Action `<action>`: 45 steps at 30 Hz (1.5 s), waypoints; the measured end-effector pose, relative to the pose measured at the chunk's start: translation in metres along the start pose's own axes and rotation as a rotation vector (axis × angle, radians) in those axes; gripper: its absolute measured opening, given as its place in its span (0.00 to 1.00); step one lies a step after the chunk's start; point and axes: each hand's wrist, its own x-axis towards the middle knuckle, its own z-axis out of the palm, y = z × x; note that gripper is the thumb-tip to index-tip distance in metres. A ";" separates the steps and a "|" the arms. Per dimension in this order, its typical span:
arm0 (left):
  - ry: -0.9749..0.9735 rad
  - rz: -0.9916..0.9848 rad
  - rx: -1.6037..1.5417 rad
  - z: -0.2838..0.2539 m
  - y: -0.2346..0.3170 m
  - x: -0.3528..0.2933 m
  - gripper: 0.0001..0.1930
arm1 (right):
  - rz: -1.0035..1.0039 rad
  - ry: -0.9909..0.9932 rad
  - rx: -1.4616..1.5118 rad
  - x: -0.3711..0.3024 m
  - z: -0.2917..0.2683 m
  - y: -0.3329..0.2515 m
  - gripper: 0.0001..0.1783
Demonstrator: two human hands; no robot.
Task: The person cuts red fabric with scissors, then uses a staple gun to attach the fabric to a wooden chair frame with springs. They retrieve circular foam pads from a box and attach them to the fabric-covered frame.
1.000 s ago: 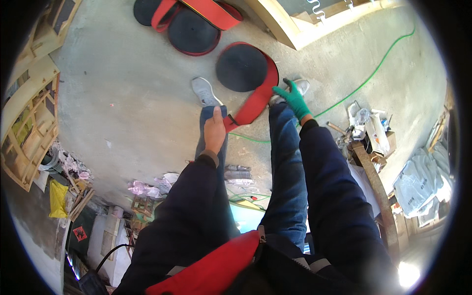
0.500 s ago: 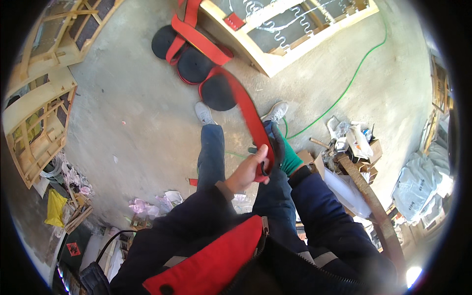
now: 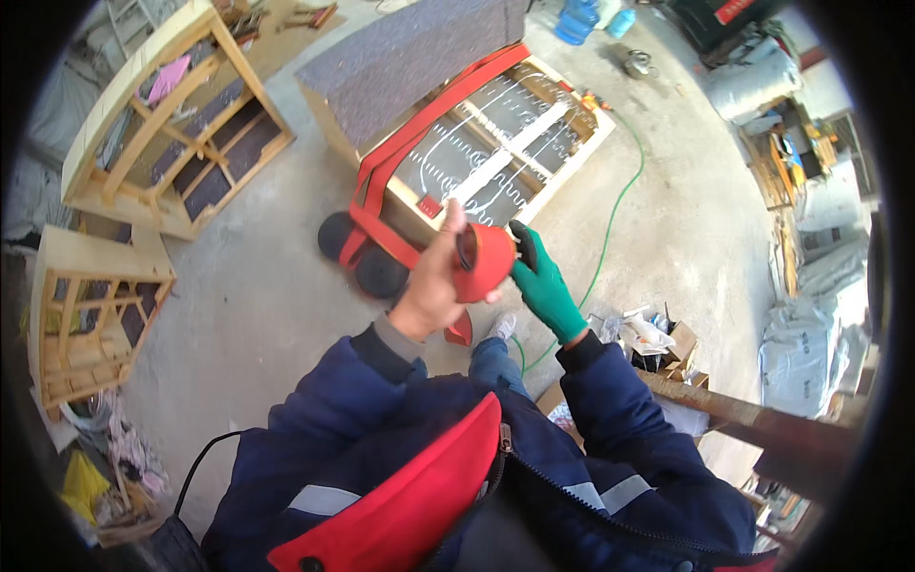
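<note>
Gripping a loop of red webbing (image 3: 493,255) above the workshop floor, a bare left hand (image 3: 429,288) wraps its fingers around the band, thumb raised at the loop's left side; most of those fingers are hidden behind it, with blurred tips showing at the lower edge. The right hand, in a green glove (image 3: 550,291) with black fingertips, meets the loop's right edge with its fingers bunched close together; whether they pinch the webbing or merely rest against it cannot be told. A red flap (image 3: 459,330) shows below the left hand, its link to the loop out of sight. Beyond, two black-faced rolls (image 3: 382,275) lie on the floor, one partly covered by a red strap (image 3: 381,172) that runs up across a wooden sofa frame (image 3: 562,172) strung with zigzag springs. One pale shoe (image 3: 505,326) is visible; the other is hidden. Timber frames (image 3: 95,315) at left fade into the dark fisheye rim.
</note>
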 end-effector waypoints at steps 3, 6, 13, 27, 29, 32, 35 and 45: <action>0.173 -0.016 0.034 0.005 0.023 -0.012 0.32 | -0.391 0.069 -0.335 -0.045 0.000 -0.056 0.49; 0.292 -0.035 0.242 0.014 0.028 -0.029 0.33 | -0.530 0.108 -0.379 -0.071 0.026 -0.088 0.51; 0.078 -0.054 0.890 0.042 0.026 -0.060 0.27 | -0.362 0.107 -0.089 -0.088 0.064 -0.079 0.36; -0.053 0.442 1.480 0.134 -0.061 -0.089 0.12 | 0.014 -0.289 0.587 -0.190 -0.077 -0.058 0.28; -0.081 0.376 1.493 0.143 -0.076 -0.086 0.07 | -0.010 -0.302 0.570 -0.209 -0.094 -0.058 0.29; -0.118 0.450 1.495 0.152 -0.094 -0.082 0.06 | -0.064 -0.223 0.554 -0.228 -0.106 -0.058 0.30; -0.052 0.520 1.545 0.159 -0.107 -0.080 0.06 | -0.182 0.271 0.309 -0.241 -0.100 -0.061 0.31; -0.238 0.768 1.593 0.142 -0.086 -0.078 0.08 | -0.077 0.483 0.091 -0.249 -0.041 -0.103 0.14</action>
